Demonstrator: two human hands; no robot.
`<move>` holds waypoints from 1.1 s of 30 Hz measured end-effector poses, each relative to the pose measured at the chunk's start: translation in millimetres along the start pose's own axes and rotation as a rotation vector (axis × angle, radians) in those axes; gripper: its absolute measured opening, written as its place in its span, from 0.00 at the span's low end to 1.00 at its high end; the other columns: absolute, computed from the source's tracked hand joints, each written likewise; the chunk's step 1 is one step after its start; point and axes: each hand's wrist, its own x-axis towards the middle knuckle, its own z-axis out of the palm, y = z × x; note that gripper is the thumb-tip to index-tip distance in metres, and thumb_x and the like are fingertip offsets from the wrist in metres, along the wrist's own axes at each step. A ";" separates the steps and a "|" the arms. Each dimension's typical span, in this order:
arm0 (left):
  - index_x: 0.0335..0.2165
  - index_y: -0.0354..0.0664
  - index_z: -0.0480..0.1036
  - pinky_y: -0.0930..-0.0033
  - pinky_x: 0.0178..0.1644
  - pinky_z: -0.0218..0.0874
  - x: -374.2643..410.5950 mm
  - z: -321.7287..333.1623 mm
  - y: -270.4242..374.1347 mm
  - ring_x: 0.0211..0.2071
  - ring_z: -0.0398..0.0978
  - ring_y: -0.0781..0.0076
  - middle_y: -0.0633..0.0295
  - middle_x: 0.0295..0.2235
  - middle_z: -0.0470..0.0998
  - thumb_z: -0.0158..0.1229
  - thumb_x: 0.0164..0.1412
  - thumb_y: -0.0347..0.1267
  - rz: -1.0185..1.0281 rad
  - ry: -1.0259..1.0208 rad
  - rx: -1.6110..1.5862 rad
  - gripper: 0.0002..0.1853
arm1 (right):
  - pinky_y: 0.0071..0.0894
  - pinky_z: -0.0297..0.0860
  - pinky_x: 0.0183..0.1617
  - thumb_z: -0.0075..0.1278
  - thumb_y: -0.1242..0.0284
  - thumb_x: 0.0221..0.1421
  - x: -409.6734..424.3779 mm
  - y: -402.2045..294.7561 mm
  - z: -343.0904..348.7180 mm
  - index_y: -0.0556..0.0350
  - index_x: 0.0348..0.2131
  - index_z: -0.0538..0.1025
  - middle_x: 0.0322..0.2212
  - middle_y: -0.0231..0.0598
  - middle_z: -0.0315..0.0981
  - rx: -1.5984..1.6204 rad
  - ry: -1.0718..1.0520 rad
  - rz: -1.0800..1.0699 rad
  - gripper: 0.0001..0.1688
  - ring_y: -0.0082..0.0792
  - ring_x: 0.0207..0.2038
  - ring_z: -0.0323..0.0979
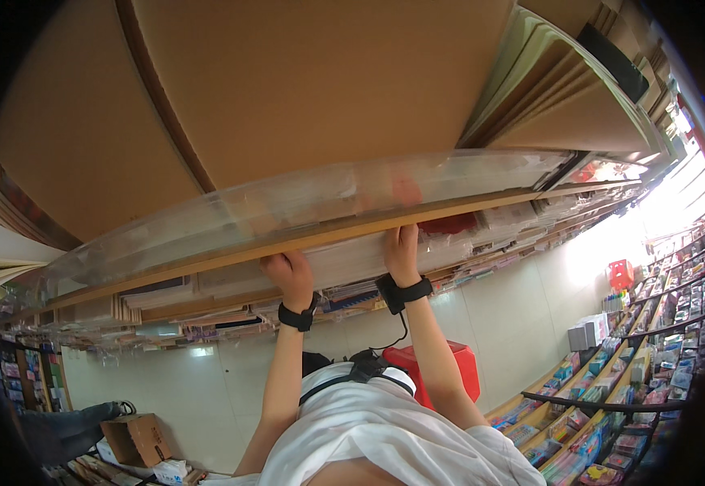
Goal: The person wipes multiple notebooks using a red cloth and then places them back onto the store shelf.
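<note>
My left hand [288,276] reaches in just below the edge of a wooden shelf board [352,229], with its fingers curled and partly hidden. To its right, my right hand [402,255] is at the same level, its fingertips out of sight behind the board. Between both hands lies a white stack [343,258], which looks like paper or plastic-wrapped sheets. Whether either hand grips the stack or the board cannot be told. A dark red item [449,223] lies just right of my right hand. Black straps circle both wrists.
Large brown cardboard sheets [328,79] stand above the board behind a clear plastic strip [231,209]. A red plastic stool [464,367] is close behind me. Stocked display racks [607,389] line the right side. At lower left are a cardboard box [136,440] and a person's leg [67,425].
</note>
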 end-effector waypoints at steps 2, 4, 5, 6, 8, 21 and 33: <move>0.24 0.30 0.65 0.61 0.22 0.47 -1.4 -0.2 -2.2 0.17 0.57 0.52 0.50 0.14 0.60 0.42 0.65 0.35 0.000 -0.009 -0.003 0.18 | 0.35 0.61 0.43 0.35 0.69 0.63 -5.6 11.4 -1.2 0.67 0.42 0.67 0.35 0.55 0.69 0.071 -0.001 0.073 0.17 0.51 0.38 0.65; 0.26 0.32 0.67 0.62 0.22 0.51 -3.5 1.5 -12.6 0.18 0.61 0.49 0.50 0.16 0.62 0.44 0.63 0.32 0.027 -0.014 -0.005 0.14 | 0.33 0.59 0.48 0.34 0.67 0.65 -8.2 5.2 -1.4 0.68 0.45 0.66 0.41 0.54 0.68 0.147 0.040 0.124 0.20 0.48 0.43 0.65; 0.28 0.32 0.67 0.61 0.25 0.53 -5.8 0.1 -17.0 0.21 0.63 0.48 0.49 0.19 0.65 0.43 0.64 0.34 0.054 -0.035 0.020 0.15 | 0.31 0.58 0.50 0.33 0.66 0.65 -13.1 0.5 1.5 0.68 0.47 0.65 0.44 0.54 0.68 0.187 0.081 0.143 0.22 0.47 0.46 0.65; 0.31 0.31 0.67 0.61 0.28 0.55 -5.5 1.0 -19.1 0.24 0.65 0.48 0.48 0.23 0.67 0.42 0.64 0.36 0.087 -0.055 0.035 0.16 | 0.30 0.57 0.53 0.32 0.65 0.66 -14.4 -5.8 3.9 0.69 0.49 0.64 0.46 0.53 0.67 0.224 0.129 0.155 0.24 0.45 0.49 0.65; 0.37 0.30 0.66 0.60 0.35 0.57 -9.6 1.6 -19.3 0.32 0.67 0.47 0.46 0.30 0.70 0.40 0.65 0.40 0.037 -0.103 -0.043 0.20 | 0.27 0.55 0.55 0.32 0.63 0.66 -21.9 -4.1 8.6 0.68 0.52 0.62 0.49 0.53 0.65 0.118 0.183 0.147 0.26 0.43 0.53 0.62; 0.54 0.26 0.53 0.56 0.50 0.55 -42.3 -8.1 -7.0 0.48 0.65 0.39 0.35 0.49 0.63 0.39 0.65 0.42 -0.122 -0.090 0.031 0.30 | 0.46 0.57 0.53 0.39 0.72 0.59 -37.4 6.7 17.9 0.70 0.54 0.56 0.47 0.63 0.59 -0.228 0.162 -0.078 0.27 0.60 0.46 0.60; 0.50 0.24 0.52 0.52 0.35 0.58 -61.9 8.9 -32.5 0.31 0.67 0.37 0.36 0.33 0.68 0.44 0.60 0.40 0.051 0.041 0.181 0.30 | 0.53 0.58 0.47 0.42 0.72 0.52 -41.5 35.1 34.8 0.69 0.52 0.57 0.46 0.66 0.60 -0.381 0.318 -0.207 0.30 0.66 0.42 0.61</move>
